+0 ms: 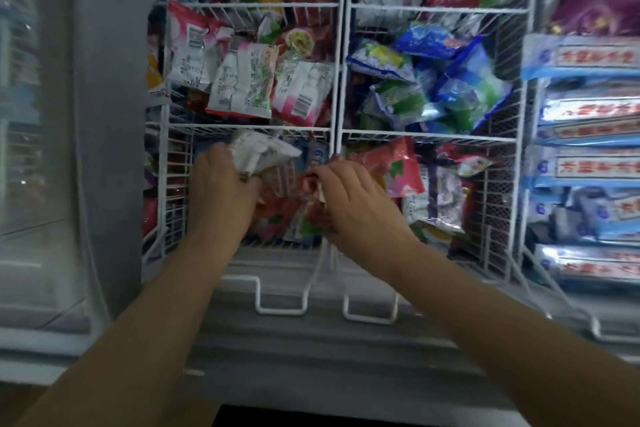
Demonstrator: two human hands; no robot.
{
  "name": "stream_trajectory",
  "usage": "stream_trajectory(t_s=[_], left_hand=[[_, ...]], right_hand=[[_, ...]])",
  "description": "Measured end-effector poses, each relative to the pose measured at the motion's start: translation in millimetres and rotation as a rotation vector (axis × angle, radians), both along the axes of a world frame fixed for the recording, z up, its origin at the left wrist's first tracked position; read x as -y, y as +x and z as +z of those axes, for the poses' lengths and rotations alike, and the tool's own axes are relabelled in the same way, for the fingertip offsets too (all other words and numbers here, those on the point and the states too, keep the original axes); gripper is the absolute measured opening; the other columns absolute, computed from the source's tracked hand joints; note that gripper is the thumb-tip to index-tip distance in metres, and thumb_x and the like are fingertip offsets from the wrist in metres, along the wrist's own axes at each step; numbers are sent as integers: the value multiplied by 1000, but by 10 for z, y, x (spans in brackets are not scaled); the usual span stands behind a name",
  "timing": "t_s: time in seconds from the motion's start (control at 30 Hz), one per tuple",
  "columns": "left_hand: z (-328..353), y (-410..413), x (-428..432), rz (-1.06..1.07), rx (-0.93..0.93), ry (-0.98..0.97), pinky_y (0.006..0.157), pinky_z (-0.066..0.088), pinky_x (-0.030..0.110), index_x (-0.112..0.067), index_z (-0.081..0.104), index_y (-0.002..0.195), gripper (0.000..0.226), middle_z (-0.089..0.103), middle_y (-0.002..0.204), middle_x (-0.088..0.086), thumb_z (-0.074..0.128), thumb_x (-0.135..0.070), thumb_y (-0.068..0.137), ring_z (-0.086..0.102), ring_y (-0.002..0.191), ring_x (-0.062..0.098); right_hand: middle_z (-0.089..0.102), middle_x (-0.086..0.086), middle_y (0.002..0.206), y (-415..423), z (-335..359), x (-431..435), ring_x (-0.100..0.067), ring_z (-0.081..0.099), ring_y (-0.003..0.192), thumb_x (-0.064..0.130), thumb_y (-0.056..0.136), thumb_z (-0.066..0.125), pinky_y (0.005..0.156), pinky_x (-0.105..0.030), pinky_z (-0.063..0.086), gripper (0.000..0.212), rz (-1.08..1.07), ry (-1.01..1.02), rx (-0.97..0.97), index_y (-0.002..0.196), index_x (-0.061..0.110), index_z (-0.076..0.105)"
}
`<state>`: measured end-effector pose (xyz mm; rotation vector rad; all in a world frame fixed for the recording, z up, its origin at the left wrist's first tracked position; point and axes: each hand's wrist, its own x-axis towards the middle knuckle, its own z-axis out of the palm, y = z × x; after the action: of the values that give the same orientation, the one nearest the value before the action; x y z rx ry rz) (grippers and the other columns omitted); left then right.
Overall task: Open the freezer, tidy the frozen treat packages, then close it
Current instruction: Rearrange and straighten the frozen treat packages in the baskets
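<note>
Way left of the white wire divider point(336, 107), the glass lid point(38, 114) sits off to the side, so the freezer point(311, 333) is open. Just left of the divider, in the nearest compartment, the left hand point(221, 184) has its fingers curled around a crumpled white packet point(266, 152), on top of a pile of red packets point(277, 208). Farther back on that same side there's a row of pink-and-white packets point(242, 87), barcodes facing up. Right at the divider, the right hand point(356, 201) reaches across it, fingertips bent down and pinching a red wrapper point(308, 180). Just right of the divider there's a red-and-green packet point(398, 163) up close, with blue-green bags point(433, 80) behind it. Well right of the divider, blue-and-white bars point(588, 121) are stacked flat in their own basket.
</note>
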<state>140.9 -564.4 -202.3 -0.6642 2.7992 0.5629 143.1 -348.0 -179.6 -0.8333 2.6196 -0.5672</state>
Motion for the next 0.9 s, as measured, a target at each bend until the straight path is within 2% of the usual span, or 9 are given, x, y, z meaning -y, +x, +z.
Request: stream_trajectory(t_s=[0.13,0.2,0.27,0.37,0.43,0.5,0.57,0.77,0.9], left_hand=[[306,71,-615,-72,-157,171,78,42,34,-21,40,127,60,47,111,1,72,-35,78,46,103,20],[290,95,-981,-151,-128,209,82,39,31,-23,32,137,69,44,116,3,69,-40,82,42,107,18],[160,116,-1348,-249,-18,202,83,42,32,-24,23,143,75,40,122,9,68,-40,84,43,109,24],[-98,174,-1803,-408,202,5,91,44,45,-20,9,150,80,32,134,20,53,-51,90,42,115,37],[-287,252,-1983,-571,273,-89,108,29,54,-18,-2,153,81,6,154,23,38,-59,94,17,138,43],[-495,293,-2020,-764,323,-133,115,8,60,-18,-12,152,80,-24,157,18,25,-61,96,-18,145,37],[-685,280,-1968,-857,369,-164,115,0,58,-16,-15,152,79,-33,153,17,17,-63,96,-33,140,32],[-931,127,-1858,-906,404,-209,115,-6,60,-16,-24,148,86,-37,151,17,10,-71,91,-36,138,32],[-676,138,-1649,-870,396,-72,116,-8,56,-20,-21,150,86,-33,153,17,16,-71,91,-33,140,31]], right_hand=[[47,-20,132,-92,65,-712,-40,42,125,19,60,90,103,-50,42,96,-168,151,22,139,-1,40],[40,-21,139,-121,-56,-1027,-41,34,133,14,66,85,109,-50,35,98,-196,301,16,146,0,28],[23,-22,152,-98,-260,-1272,-42,17,143,21,76,77,117,-53,20,104,-183,440,53,152,2,9],[-18,-17,160,25,-587,-1450,-39,-14,147,53,90,55,118,-56,4,107,-116,594,154,149,7,-22],[-33,-14,154,110,-731,-1477,-38,-25,144,56,95,43,117,-56,1,101,-101,592,161,145,8,-30],[-36,-14,152,131,-803,-1466,-37,-28,143,53,97,38,117,-56,-1,94,-123,550,145,145,9,-30],[-36,-15,153,106,-839,-1451,-37,-29,142,57,96,33,117,-56,-2,93,-126,541,135,147,9,-29],[-36,-15,153,12,-863,-1433,-38,-31,141,71,90,30,118,-59,1,101,-116,547,174,148,12,-29],[-35,-16,154,-10,-730,-1299,-38,-30,142,76,84,37,116,-62,-4,110,-113,525,206,149,13,-25]])
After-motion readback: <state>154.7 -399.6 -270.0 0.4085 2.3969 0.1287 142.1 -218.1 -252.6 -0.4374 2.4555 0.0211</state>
